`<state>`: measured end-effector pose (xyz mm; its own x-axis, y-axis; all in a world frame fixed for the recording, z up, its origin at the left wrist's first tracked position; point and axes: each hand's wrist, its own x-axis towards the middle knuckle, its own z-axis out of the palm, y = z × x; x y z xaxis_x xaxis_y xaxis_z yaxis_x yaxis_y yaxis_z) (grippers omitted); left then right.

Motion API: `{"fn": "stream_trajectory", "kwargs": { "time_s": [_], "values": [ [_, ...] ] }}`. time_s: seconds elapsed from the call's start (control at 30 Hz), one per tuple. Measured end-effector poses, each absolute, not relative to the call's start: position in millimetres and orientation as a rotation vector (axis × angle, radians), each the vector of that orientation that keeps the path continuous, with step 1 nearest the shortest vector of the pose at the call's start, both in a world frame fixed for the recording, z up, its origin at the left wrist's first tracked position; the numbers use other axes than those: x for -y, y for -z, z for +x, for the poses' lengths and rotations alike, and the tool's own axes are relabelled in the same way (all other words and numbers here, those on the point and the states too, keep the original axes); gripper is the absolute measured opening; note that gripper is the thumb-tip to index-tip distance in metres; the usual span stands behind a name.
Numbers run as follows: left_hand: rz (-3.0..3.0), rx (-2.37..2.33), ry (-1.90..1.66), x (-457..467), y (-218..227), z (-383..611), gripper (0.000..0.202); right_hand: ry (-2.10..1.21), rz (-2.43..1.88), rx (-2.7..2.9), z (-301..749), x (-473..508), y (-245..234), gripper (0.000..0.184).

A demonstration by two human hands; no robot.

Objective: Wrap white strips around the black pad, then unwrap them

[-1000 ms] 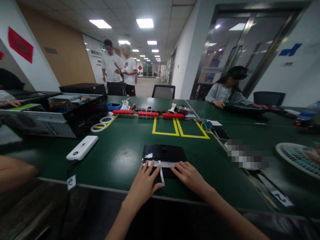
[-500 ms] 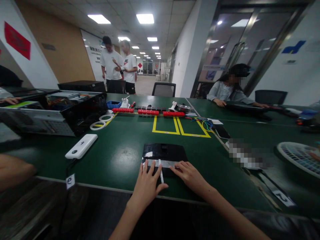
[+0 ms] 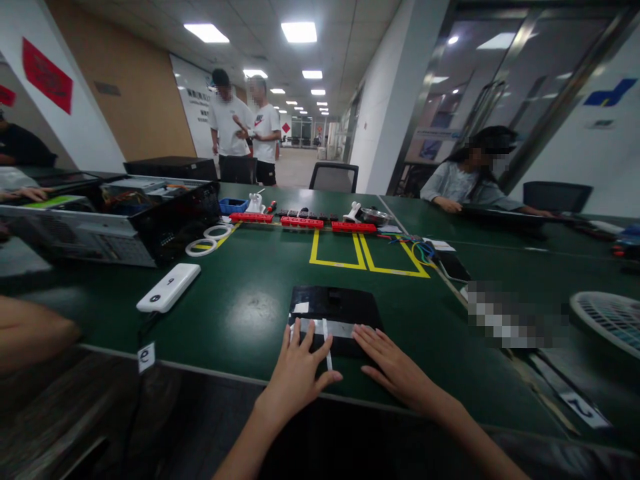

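A flat black panel (image 3: 345, 301) lies on the green table in front of me, with a grey strip (image 3: 343, 329) across its face. My left hand (image 3: 300, 357) rests with spread fingers on the panel's left part, fingertips at the strip. A narrow white strip (image 3: 327, 347) runs down beside my left index finger and past the panel's near edge. On the right end of the grey strip lie the fingertips of my right hand (image 3: 393, 363), stretched out flat with the thumb apart. Neither hand grips anything visible.
An opened computer case (image 3: 115, 230) stands at the left, near white tape rings (image 3: 201, 247) and a white power bank (image 3: 169, 288). Red racks (image 3: 303, 223) line the back behind yellow tape outlines (image 3: 395, 272). At right are a phone (image 3: 454, 268) and a white basket (image 3: 607, 317). Another person's arm (image 3: 35, 333) rests at the left edge.
My right hand's fingers have straightened from a bent, pinch-like pose and now lie flat on the strip. My left hand stays in place on the panel. The view has turned slightly left.
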<state>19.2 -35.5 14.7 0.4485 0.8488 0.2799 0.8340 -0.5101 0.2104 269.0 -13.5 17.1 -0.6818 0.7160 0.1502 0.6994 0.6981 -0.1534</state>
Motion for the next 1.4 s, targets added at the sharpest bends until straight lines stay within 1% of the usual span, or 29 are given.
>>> {"fn": "stream_trajectory", "kwargs": {
  "time_s": [0.17,0.3,0.43,0.5,0.67,0.73,0.9,1.0,1.1,1.3,1.4],
  "values": [
    [2.600,-1.506,-0.541,34,-14,17,0.057,-0.176,-1.179,2.706,268,15,-18,0.055],
    [2.477,-1.466,-0.665,28,-24,0,0.056,-0.247,-1.230,2.690,267,15,-26,0.054],
    [2.322,-1.608,-0.865,17,-32,-37,0.042,-0.230,-1.223,2.652,264,10,-44,0.045],
    [2.259,-1.727,-0.919,10,-26,-58,0.040,-0.184,-1.193,2.599,259,5,-56,0.041],
    [2.208,-1.907,-1.005,2,8,-93,0.039,-0.114,-1.067,2.558,220,-9,-79,0.038],
    [2.240,-1.925,-1.024,2,17,-97,0.040,-0.105,-1.021,2.651,197,-13,-80,0.042],
    [2.279,-1.926,-0.988,3,19,-97,0.036,-0.177,-1.060,2.907,158,-24,-58,0.071],
    [2.275,-1.926,-0.984,4,17,-98,0.035,-0.271,-1.054,2.948,160,-31,-47,0.074],
    [2.283,-1.925,-0.981,5,17,-99,0.035,-0.380,-1.052,2.954,176,-37,-48,0.076],
    [2.276,-1.941,-0.953,6,18,-98,0.036,-0.635,-1.144,2.854,235,-51,-54,0.080],
    [2.285,-1.945,-0.964,6,17,-97,0.036,-0.684,-1.210,2.744,273,-57,-52,0.081]
  ]
}}
